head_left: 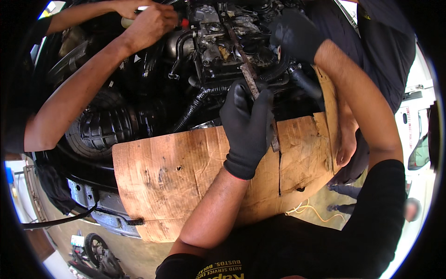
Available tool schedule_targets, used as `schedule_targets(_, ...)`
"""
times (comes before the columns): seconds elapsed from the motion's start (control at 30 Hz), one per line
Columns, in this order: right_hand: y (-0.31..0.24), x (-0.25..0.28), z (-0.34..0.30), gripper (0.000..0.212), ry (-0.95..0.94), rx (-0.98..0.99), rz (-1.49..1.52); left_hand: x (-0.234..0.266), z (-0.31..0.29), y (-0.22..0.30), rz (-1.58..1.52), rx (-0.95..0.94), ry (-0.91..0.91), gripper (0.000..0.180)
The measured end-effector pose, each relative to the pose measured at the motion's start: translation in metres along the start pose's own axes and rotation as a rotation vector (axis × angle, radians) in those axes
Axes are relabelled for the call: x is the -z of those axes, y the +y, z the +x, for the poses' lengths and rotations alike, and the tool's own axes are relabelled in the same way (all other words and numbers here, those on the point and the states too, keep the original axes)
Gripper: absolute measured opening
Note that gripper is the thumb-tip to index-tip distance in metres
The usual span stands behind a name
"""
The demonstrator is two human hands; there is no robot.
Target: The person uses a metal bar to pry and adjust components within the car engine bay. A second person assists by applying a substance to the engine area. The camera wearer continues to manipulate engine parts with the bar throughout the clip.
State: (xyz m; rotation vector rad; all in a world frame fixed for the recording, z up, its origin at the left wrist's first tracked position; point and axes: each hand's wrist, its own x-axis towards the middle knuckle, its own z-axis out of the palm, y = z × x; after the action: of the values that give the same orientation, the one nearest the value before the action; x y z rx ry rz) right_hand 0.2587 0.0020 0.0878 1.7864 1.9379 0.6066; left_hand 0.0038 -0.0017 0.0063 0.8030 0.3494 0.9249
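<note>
My left hand (247,123), in a black knit glove, is closed around a long, narrow, rusty metal bar (250,76). The bar slants up over the engine (218,51), and its lower end shows below the glove, over the cardboard. Higher and to the right, my right hand (297,37), also black-gloved, is at the engine's right side near a black corrugated hose (278,69). Its fingers are dark and partly hidden, so what they hold, if anything, does not show.
Stained cardboard (195,176) covers the vehicle's front edge. At the left, a co-worker's bare hands (155,25) work over the engine bay near something red-tipped. Another person in dark clothes (385,51) stands close on the right. A motorcycle (97,253) and yellow cable (320,214) are lower down.
</note>
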Motion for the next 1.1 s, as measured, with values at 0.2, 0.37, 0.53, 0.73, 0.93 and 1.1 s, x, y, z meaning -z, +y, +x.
schedule_targets(0.2, 0.021, -0.004, 0.004, 0.010, -0.060, 0.080, -0.005, 0.000, -0.001, -0.002, -0.002, -0.022, -0.018, 0.007)
schedule_targets(0.37, 0.042, -0.023, 0.011, 0.011, -0.134, -0.006, -0.054, 0.000, -0.002, 0.004, 0.004, 0.055, -0.006, 0.007)
schedule_targets(0.53, 0.034, -0.039, 0.000, 0.020, -0.155, -0.204, 0.040, 0.002, -0.001, 0.003, -0.013, 0.042, -0.020, 0.005)
schedule_targets(0.73, 0.074, -0.064, -0.006, 0.021, -0.273, -0.248, 0.267, -0.006, 0.001, 0.000, -0.085, 0.025, 0.013, 0.006)
schedule_targets(0.93, 0.063, -0.037, 0.012, 0.020, -0.344, -0.272, 0.287, 0.001, -0.002, 0.000, 0.014, 0.013, -0.040, 0.006)
schedule_targets(1.1, 0.047, -0.027, -0.002, 0.017, -0.192, -0.054, 0.222, -0.002, -0.002, -0.001, -0.055, 0.021, -0.019, 0.006)
